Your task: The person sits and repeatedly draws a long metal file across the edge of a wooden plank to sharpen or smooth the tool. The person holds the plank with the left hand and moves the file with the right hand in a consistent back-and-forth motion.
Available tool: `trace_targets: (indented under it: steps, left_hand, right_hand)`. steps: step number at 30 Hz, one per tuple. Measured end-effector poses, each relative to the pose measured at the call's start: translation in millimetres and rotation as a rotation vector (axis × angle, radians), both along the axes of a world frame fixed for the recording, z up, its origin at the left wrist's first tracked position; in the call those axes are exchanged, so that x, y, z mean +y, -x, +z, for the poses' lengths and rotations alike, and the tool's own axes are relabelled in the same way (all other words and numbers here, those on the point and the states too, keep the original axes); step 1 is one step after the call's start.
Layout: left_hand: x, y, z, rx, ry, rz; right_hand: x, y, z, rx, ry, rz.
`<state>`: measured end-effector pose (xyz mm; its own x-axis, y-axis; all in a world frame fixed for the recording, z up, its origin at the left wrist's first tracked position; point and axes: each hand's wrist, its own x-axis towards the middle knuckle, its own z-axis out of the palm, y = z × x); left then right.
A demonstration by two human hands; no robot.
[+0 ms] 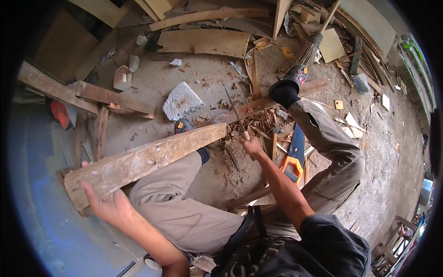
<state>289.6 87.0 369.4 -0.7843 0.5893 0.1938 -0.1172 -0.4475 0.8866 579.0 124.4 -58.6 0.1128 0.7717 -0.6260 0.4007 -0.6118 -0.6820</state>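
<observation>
Head view: weathered wooden plank (143, 161), grey-brown with pale blotches, lying across the person's lap; left hand (105, 203) grips its near end, right hand (252, 146) holds a thin metal tool (235, 113) at its far end, above wood chips (258, 127) on the floor.

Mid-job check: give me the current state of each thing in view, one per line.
left hand: gripping the near end of the plank
plank: raised, resting across the left thigh
right hand: closed on the thin blade's handle
thin blade: angled up, beside the plank's far end
handsaw: lying on the floor between the legs
broom: lying among scrap boards
wood chips: scattered on the floor
</observation>
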Motion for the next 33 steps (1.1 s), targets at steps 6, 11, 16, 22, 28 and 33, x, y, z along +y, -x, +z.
trace_targets:
  steps: [6, 11, 16, 22, 28, 33]
  left_hand:
    - [-11.4, 14.3, 21.4, -0.031, -0.1, 0.11]
    - [-2.7, 30.6, 0.9, -0.075, -0.036, 0.152]
    - [-5.0, 41.2, -1.5, -0.098, -0.034, 0.115]
    - [-15.3, 45.6, 2.9, -0.04, -0.115, -0.044]
    - [-5.7, 46.4, -2.9, 0.135, 0.068, 0.084]
    - [-1.7, 24.9, 4.2, 0.157, -0.116, 0.107]
  right_hand:
    - [-3.6, -21.0, -8.9, 0.136, -0.012, -0.061]
    - [-14.3, -20.0, -9.7, 0.125, -0.006, -0.077]
    - [-23.3, -14.6, -29.4, 0.049, 0.107, -0.033]
    - [-34.8, -10.1, -31.5, 0.069, 0.084, 0.071]
    - [-45.4, -11.4, -45.9, 0.113, -0.109, 0.089]
    - [-47.1, -13.8, -51.2, 0.044, -0.178, 0.074]
